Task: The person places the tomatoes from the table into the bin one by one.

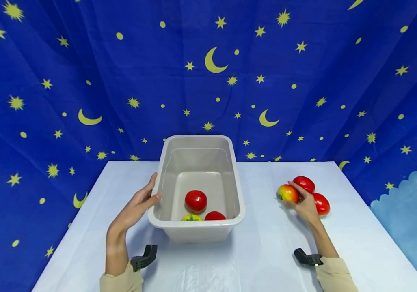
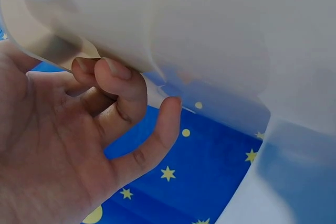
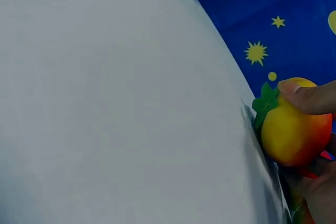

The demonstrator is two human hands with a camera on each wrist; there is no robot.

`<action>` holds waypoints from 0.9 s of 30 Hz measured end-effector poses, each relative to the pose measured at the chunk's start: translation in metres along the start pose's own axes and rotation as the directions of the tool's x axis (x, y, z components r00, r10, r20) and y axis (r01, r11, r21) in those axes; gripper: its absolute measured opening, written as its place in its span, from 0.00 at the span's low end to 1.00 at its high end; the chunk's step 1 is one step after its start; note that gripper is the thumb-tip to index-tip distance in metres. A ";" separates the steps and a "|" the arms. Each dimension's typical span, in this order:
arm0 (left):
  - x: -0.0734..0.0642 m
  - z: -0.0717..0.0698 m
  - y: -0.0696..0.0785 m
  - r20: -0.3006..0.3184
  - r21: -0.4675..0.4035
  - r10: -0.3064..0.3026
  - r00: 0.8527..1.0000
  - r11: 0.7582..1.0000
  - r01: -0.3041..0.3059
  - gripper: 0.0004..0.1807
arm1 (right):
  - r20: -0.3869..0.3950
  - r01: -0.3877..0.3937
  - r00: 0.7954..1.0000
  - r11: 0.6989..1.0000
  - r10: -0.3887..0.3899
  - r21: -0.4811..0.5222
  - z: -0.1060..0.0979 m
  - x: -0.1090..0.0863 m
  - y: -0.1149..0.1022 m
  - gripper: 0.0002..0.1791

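Observation:
A light grey plastic bin (image 1: 197, 233) stands on the white table. My left hand (image 1: 139, 207) holds its left rim, thumb at the edge; the left wrist view shows curled fingers (image 2: 123, 85) against the outer wall. Inside the bin lie a red tomato (image 1: 195, 201), another red one (image 1: 214, 215) and a yellow one with a green top (image 1: 191, 217), the last two partly hidden by the front rim. On the right, my right hand (image 1: 306, 207) pinches a yellow-and-red tomato (image 3: 294, 129) with green leaves, thumb on its side. Two red tomatoes (image 1: 304, 184) (image 1: 321, 204) lie beside that hand.
The white table (image 1: 266, 251) ends at the back against a blue curtain (image 1: 179, 81) with yellow stars and moons. At the far right hangs a light blue cloth panel (image 1: 413, 207). Black wrist mounts (image 1: 144, 258) sit on both forearms.

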State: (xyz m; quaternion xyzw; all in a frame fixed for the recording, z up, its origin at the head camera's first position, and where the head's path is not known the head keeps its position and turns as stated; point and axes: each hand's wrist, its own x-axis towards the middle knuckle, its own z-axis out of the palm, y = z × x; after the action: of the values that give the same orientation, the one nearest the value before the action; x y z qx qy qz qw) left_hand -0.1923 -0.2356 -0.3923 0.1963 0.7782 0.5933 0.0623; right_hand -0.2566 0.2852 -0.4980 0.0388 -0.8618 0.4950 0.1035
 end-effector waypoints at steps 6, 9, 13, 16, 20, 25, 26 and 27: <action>-0.001 0.001 0.001 -0.003 0.002 -0.008 1.000 1.000 0.008 0.38 | -0.003 -0.061 0.998 0.997 0.061 -0.036 0.000 -0.001 -0.001 0.40; -0.001 0.001 0.001 -0.007 0.003 -0.008 1.000 1.000 0.008 0.38 | -0.009 -0.072 0.997 0.996 0.072 -0.053 0.000 -0.001 -0.001 0.39; -0.001 0.001 0.001 -0.005 0.008 0.004 1.000 1.000 -0.004 0.38 | -0.024 -0.063 0.998 0.997 0.062 -0.050 0.000 -0.002 -0.001 0.38; -0.001 0.001 0.000 -0.001 0.013 0.020 1.000 1.000 -0.020 0.37 | -0.037 -0.058 0.998 0.998 0.057 -0.026 0.001 -0.001 -0.002 0.38; 0.000 0.000 0.000 0.004 0.014 0.026 1.000 1.000 -0.026 0.37 | -0.041 -0.043 0.998 0.999 0.044 0.012 0.002 0.002 -0.004 0.38; 0.001 -0.001 -0.001 0.008 0.011 0.028 1.000 1.000 -0.028 0.38 | -0.027 -0.042 0.999 0.997 0.044 0.059 0.005 0.007 -0.009 0.38; 0.001 -0.001 -0.001 0.008 0.014 0.031 0.999 0.999 -0.031 0.38 | -0.023 -0.041 0.999 0.996 0.043 0.074 0.005 0.008 -0.010 0.38; 0.001 -0.001 -0.001 0.008 0.015 0.031 0.999 0.999 -0.031 0.38 | -0.020 -0.037 0.999 0.995 0.039 0.094 0.006 0.009 -0.012 0.38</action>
State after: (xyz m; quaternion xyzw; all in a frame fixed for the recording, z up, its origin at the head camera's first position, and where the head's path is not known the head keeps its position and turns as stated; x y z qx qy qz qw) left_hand -0.1935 -0.2368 -0.3931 0.2113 0.7794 0.5873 0.0545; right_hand -0.2642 0.2741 -0.4892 0.0218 -0.8371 0.5371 0.1017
